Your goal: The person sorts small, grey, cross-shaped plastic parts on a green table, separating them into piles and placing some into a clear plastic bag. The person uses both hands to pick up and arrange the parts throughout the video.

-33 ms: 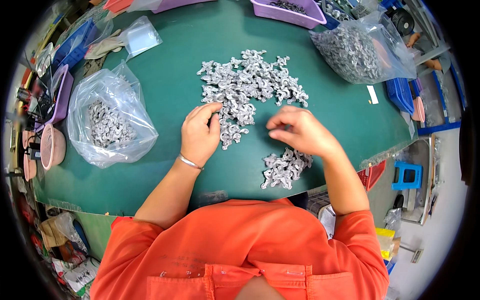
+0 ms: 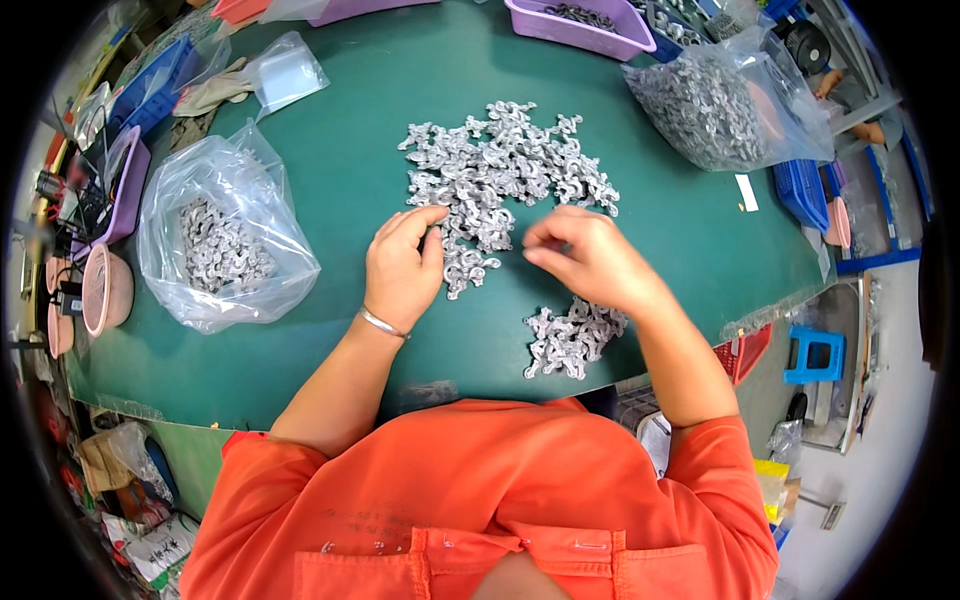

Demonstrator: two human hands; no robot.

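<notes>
A large pile of small grey metal castings [image 2: 490,160] is spread over the green table [image 2: 350,110] in front of me. My left hand [image 2: 402,262] rests at the pile's left edge, fingertips touching the castings, thumb held apart from the index finger. To the right of the pile, my right hand [image 2: 590,255] hovers with curved fingers and a gap between thumb and forefinger; nothing shows in it. Below that hand, near the front edge, lies a smaller heap of the same castings [image 2: 572,338].
An open clear plastic bag [image 2: 290,262] with castings stands at the left. A fuller bag [image 2: 700,105] lies at the back right. Around the edges are a purple tray [image 2: 590,38], a pink basket [image 2: 108,290] and blue bins [image 2: 800,190]. A blue stool [image 2: 813,355] stands on the floor.
My right hand has shifted slightly left, toward the large pile. The left hand stays at the pile's edge, and the heaps look the same.
</notes>
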